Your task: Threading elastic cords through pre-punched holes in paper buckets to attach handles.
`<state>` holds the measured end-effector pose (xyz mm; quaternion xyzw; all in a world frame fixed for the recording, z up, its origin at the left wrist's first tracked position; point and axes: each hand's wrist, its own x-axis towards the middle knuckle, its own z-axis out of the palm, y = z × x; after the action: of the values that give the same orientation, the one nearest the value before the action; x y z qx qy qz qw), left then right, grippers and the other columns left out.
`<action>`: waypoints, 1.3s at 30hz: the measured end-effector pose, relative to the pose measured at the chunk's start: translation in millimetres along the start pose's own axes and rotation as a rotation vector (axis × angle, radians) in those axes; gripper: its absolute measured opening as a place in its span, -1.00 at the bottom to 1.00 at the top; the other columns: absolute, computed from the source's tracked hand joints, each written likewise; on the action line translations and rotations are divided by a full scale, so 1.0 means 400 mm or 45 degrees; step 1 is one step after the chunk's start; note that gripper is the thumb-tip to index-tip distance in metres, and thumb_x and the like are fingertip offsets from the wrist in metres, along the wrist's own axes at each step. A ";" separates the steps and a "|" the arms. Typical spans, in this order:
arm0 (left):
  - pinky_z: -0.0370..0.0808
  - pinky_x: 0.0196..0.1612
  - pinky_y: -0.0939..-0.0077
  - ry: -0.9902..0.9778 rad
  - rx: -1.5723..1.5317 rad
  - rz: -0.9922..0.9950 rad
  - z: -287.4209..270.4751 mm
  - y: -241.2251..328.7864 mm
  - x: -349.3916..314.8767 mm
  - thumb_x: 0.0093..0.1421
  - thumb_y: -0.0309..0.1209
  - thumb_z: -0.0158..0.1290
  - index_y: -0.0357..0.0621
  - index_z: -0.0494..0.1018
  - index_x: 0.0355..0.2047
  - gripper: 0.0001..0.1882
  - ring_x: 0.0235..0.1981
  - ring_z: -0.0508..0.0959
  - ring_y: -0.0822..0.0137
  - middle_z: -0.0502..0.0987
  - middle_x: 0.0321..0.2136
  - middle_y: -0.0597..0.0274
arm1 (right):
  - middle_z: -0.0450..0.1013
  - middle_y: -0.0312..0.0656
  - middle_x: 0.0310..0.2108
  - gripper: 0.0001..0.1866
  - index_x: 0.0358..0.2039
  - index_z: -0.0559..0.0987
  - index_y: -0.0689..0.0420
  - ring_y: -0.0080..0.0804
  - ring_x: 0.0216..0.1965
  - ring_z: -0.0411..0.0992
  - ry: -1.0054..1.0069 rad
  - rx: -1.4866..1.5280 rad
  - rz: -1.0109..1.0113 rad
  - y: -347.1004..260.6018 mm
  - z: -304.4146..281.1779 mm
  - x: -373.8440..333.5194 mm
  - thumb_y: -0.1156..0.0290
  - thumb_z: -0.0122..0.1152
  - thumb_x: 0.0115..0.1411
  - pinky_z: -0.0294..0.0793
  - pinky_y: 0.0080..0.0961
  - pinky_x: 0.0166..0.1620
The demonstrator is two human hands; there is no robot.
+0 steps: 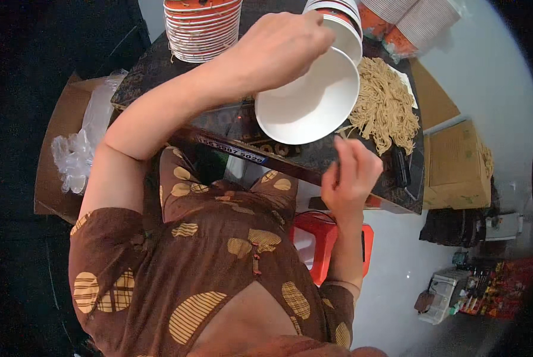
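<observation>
A white paper tub (308, 113) lies tilted on the dark table, its round mouth and bare inside facing me. My left hand (296, 47) reaches across from the left to the tub's far rim. Its fingers are curled closed, and what they grip is hidden behind the hand. Close to the table's front edge, just right of the tub, is my right hand (353, 175). Its fingers are bent but stand apart from the thumb, with nothing visible between them. A tangled heap of tan cords (388, 104) lies right of the tub, a few loose strands trailing toward my right hand.
Nested tubs (201, 33) stand at the far left, more tubs (347, 30) behind my left hand. Bagged stacks (424, 27) sit far right. A black object (401, 168) lies beside the cords. Cardboard boxes (457, 166) flank the table; a red stool (323, 247) is below.
</observation>
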<state>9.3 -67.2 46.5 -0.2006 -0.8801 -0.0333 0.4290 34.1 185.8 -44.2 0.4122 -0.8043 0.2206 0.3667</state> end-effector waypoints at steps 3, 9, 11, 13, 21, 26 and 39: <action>0.53 -0.31 0.26 -0.368 -0.009 -0.090 -0.009 0.016 0.052 0.09 -0.44 0.03 -0.31 0.50 -0.30 -0.80 -0.34 0.61 0.04 0.55 -0.29 -0.06 | 0.39 -0.29 -0.04 -0.49 -0.03 0.49 0.07 -0.25 -0.16 0.32 -0.153 -0.120 -0.197 0.017 0.035 0.013 0.46 0.26 -0.09 0.26 -0.31 -0.10; 0.49 -0.39 0.22 -0.324 -0.538 -0.156 0.017 -0.035 0.094 0.04 -0.38 0.18 -0.33 0.54 -0.45 -0.80 -0.45 0.60 0.00 0.54 -0.53 -0.15 | 0.46 -0.33 -0.19 -0.66 -0.21 0.55 0.06 -0.28 -0.31 0.35 0.039 -0.101 -0.287 0.042 0.120 0.015 0.54 0.22 -0.09 0.29 -0.35 -0.28; 0.48 -0.40 0.26 -0.183 -0.726 -0.254 0.003 -0.043 0.084 0.16 -0.30 0.11 -0.37 0.52 -0.39 -0.72 -0.50 0.59 0.13 0.56 -0.54 -0.08 | 0.48 -0.33 -0.26 -0.69 -0.26 0.55 0.05 -0.29 -0.35 0.35 0.010 0.011 -0.206 0.025 0.122 0.020 0.58 0.20 -0.10 0.28 -0.34 -0.29; 0.47 -0.41 0.31 -0.399 -0.959 -0.623 -0.012 -0.075 0.076 0.23 -0.29 0.04 -0.40 0.51 -0.42 -0.68 -0.51 0.56 0.28 0.55 -0.58 0.07 | 0.48 -0.34 -0.28 -0.71 -0.28 0.55 0.06 -0.30 -0.37 0.34 0.029 0.033 -0.195 0.022 0.118 0.031 0.56 0.21 -0.10 0.27 -0.36 -0.32; 0.17 0.26 0.34 -0.667 -1.141 -0.372 0.015 -0.086 -0.092 -0.11 -0.21 0.33 -0.28 -0.01 0.30 0.05 0.21 0.24 0.25 0.21 0.22 0.01 | 0.49 -0.24 -0.29 -0.73 -0.29 0.53 0.13 -0.19 -0.35 0.34 -0.012 0.465 -0.120 0.067 0.114 0.029 0.64 0.15 -0.08 0.33 -0.31 -0.26; 0.09 0.28 0.18 -0.343 -0.609 -0.081 0.029 -0.012 -0.113 -0.27 -0.07 0.41 -0.30 0.03 0.26 0.17 0.22 0.19 -0.07 0.18 0.19 -0.17 | 0.48 -0.14 -0.29 -0.76 -0.29 0.52 0.20 -0.08 -0.31 0.34 -0.185 0.555 0.008 0.091 0.132 0.003 0.64 0.13 -0.04 0.34 -0.29 -0.21; 0.14 0.20 -0.15 -0.324 -0.114 -0.207 0.018 0.087 -0.135 -0.29 -0.13 0.40 -0.23 0.05 0.23 0.12 0.22 0.17 -0.06 0.17 0.18 -0.03 | 0.46 -0.13 -0.39 -0.89 -0.32 0.53 0.26 -0.28 -0.32 0.33 -0.142 0.646 0.233 0.034 0.095 0.029 0.60 0.12 0.10 0.33 -0.47 -0.19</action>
<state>47.2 -51.0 -3.4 -0.1503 -0.9383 -0.0816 0.3005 2.7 162.8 -60.0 0.4280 -0.7761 0.4244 0.1854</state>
